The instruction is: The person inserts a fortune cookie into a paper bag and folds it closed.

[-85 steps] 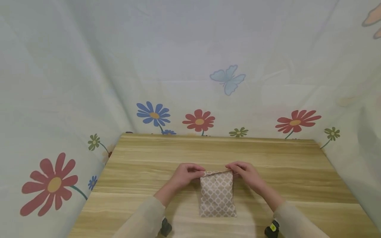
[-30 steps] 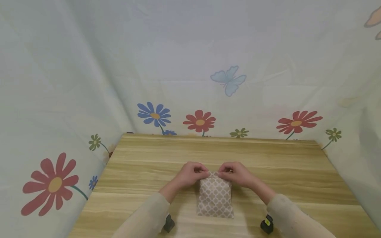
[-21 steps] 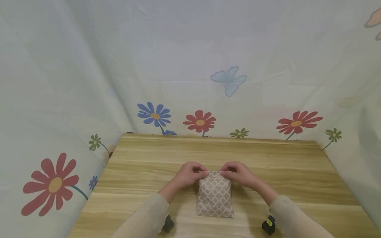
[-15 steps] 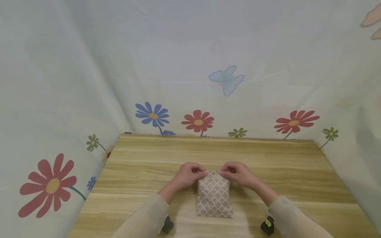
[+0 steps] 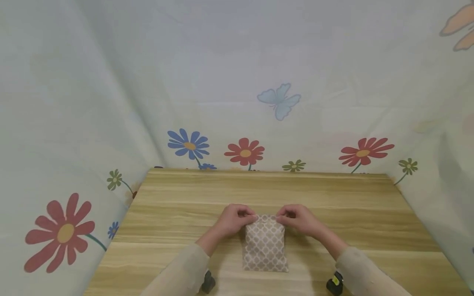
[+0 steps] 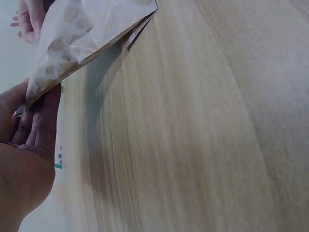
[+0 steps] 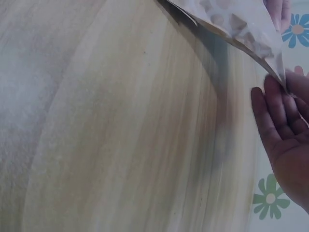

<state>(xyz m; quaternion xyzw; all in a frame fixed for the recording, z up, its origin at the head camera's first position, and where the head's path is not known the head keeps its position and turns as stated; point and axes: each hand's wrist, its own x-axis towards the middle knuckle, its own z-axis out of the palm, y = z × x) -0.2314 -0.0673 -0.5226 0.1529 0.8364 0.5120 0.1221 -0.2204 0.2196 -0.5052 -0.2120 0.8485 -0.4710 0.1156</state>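
A small paper bag (image 5: pixel 265 246), beige with a white lattice pattern, lies toward the near side of the wooden table. Its far end looks folded over into a narrow strip. My left hand (image 5: pixel 234 220) pinches the far left corner between thumb and fingers, while my right hand (image 5: pixel 299 220) pinches the far right corner. In the left wrist view the paper bag (image 6: pixel 82 41) slants up off the wood, its tip held between thumb and fingers. The right wrist view has the other corner of the paper bag (image 7: pixel 236 29) gripped likewise. What is inside cannot be seen.
The wooden table (image 5: pixel 177 193) spreads around the bag on all sides. Behind it and at both sides hangs a pale cloth (image 5: pixel 207 65) printed with flowers and a butterfly. Dark wrist devices (image 5: pixel 335 283) sit under both sleeves.
Both hands first came inward along the bag's far end, and the edge there turned into a folded strip. Since about a second ago they have spread slightly apart, still pinching it.
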